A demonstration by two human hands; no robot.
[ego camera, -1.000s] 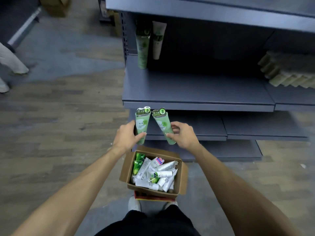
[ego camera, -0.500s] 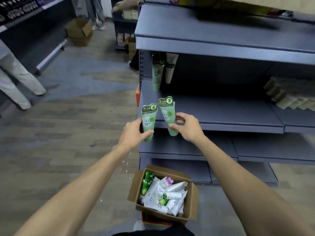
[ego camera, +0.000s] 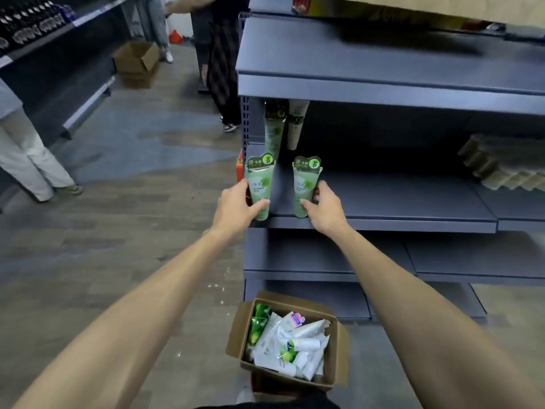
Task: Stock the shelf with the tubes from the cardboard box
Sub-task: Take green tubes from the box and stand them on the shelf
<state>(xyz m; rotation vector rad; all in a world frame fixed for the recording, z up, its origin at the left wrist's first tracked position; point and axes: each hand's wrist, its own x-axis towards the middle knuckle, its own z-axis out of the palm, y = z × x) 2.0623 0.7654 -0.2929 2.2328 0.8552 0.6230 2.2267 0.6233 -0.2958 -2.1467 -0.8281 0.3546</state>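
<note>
Over the last second both hands rose from just above the cardboard box (ego camera: 287, 339) toward the grey shelf (ego camera: 398, 202). The left hand (ego camera: 239, 205) carried its green tube (ego camera: 259, 187) up from below the shelf's front edge to the left front corner, where its lower end hung level with the lip. The right hand (ego camera: 326, 206) brought the second green tube (ego camera: 305, 187) from a tilt to upright, its lower end at the shelf's front edge. The two tubes, close together before, ended up apart. The box dropped lower in the view as the head lifted.
</note>
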